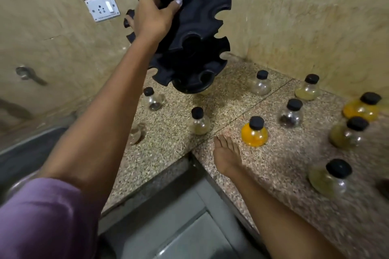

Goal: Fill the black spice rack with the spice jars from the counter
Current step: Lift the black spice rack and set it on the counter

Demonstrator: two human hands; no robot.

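Note:
My left hand (151,16) grips the top handle of the black spice rack (195,33) and holds it tilted in the air above the back of the counter. The rack's notched tiers hold no jars. Several round glass spice jars with black caps stand scattered on the speckled counter (280,166): an orange jar (254,132) just right of my right hand (226,154), a pale one (200,122) in the middle, a dark-spice jar (152,100) at the left. My right hand rests flat on the counter edge with fingers together, holding nothing.
More jars stand at the right: a clear one (261,84), a dark one (291,113), an orange one (363,108), yellowish ones (330,178). Tiled walls meet in the corner behind. A wall socket (102,7) is at the upper left. Cabinet fronts (183,227) lie below.

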